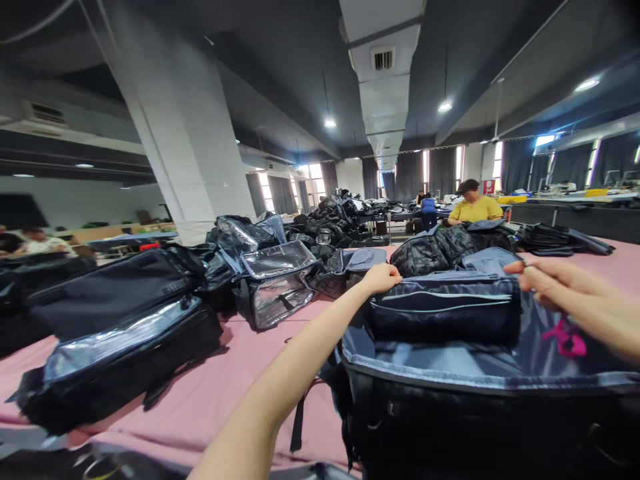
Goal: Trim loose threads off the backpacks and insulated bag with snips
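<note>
Centrally, left hand (383, 277) gripping navy bag (445, 310) at far rim, right hand (550, 283) pinching right edge, pink table (210, 393) strip leftward

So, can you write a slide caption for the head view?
Left hand and right hand hold the far edge of an open dark bag on a pink table.

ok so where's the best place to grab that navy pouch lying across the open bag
Probably by its two short ends, from above: the navy pouch lies across the open bag, long and rounded, too wide mid-body. The left hand is closed on its left end; the right hand is at the right end.
</note>
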`<state>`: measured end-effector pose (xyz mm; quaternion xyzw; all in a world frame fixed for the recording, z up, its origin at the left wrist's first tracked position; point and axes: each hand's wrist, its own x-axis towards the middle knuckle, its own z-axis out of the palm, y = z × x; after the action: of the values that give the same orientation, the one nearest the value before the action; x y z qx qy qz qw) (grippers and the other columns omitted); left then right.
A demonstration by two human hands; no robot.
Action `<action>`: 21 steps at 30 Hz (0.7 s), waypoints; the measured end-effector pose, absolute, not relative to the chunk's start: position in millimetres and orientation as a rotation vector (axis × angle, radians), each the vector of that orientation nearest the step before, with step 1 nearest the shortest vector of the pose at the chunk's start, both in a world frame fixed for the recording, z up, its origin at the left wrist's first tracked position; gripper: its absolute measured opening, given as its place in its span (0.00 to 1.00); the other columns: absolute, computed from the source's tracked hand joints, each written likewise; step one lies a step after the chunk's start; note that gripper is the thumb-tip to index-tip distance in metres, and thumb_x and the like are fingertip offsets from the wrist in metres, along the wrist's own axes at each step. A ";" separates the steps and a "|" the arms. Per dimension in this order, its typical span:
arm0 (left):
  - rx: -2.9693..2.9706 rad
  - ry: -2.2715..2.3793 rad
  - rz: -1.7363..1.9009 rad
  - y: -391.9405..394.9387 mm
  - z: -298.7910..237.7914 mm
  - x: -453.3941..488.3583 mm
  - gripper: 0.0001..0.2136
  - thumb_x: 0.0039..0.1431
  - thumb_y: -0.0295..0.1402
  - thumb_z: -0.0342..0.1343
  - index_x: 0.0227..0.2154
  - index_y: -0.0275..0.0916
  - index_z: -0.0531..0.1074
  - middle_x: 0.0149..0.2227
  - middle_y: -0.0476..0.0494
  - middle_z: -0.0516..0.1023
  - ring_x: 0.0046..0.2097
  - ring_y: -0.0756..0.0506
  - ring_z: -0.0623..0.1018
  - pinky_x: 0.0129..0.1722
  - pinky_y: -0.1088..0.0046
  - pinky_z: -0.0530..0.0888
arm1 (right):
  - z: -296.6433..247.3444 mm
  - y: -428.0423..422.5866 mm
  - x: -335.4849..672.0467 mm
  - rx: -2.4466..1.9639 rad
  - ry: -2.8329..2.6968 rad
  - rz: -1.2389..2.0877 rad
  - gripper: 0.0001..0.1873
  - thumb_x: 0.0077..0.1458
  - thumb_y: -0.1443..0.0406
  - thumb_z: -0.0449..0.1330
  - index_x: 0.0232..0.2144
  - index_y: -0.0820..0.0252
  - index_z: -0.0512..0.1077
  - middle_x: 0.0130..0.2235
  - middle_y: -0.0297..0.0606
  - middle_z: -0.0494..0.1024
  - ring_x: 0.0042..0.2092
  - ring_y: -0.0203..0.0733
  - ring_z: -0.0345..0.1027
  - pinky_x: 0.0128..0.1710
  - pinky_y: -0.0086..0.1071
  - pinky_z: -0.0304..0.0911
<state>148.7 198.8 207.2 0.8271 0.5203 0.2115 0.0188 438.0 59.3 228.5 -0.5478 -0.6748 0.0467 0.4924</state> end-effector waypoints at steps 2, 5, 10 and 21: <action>2.595 1.594 0.699 193.9 206.7 151.5 0.10 0.55 0.30 0.50 0.33 0.36 0.76 0.35 0.44 0.78 0.37 0.46 0.75 0.40 0.72 0.70 | 208.7 57.1 408.7 -1.243 -1.665 0.263 0.29 0.49 0.41 0.50 0.38 0.56 0.71 0.31 0.38 0.73 0.33 0.40 0.66 0.31 0.31 0.61; 2.678 1.498 0.743 182.2 205.8 158.6 0.12 0.56 0.28 0.47 0.37 0.39 0.75 0.40 0.46 0.77 0.42 0.47 0.74 0.45 0.73 0.68 | 175.4 85.6 381.7 -1.270 -1.579 0.284 0.24 0.50 0.46 0.49 0.33 0.59 0.68 0.28 0.37 0.70 0.30 0.39 0.63 0.28 0.30 0.57; 2.859 1.198 0.789 167.5 202.0 178.8 0.11 0.56 0.37 0.53 0.39 0.41 0.75 0.38 0.47 0.77 0.41 0.48 0.73 0.43 0.74 0.68 | 142.9 136.1 377.9 -1.308 -1.359 0.233 0.20 0.51 0.48 0.47 0.28 0.58 0.61 0.25 0.36 0.68 0.28 0.40 0.63 0.30 0.31 0.56; 2.430 1.474 0.609 187.5 206.2 210.1 0.12 0.51 0.38 0.53 0.23 0.35 0.76 0.23 0.47 0.72 0.27 0.50 0.68 0.28 0.75 0.63 | 129.2 114.1 376.4 -1.422 -1.497 0.032 0.12 0.56 0.56 0.48 0.30 0.58 0.61 0.28 0.36 0.71 0.29 0.41 0.66 0.29 0.29 0.53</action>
<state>210.1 187.5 206.2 0.8303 0.5036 0.2080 0.1175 376.4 114.1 129.2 -0.5911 -0.6226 0.0131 0.5126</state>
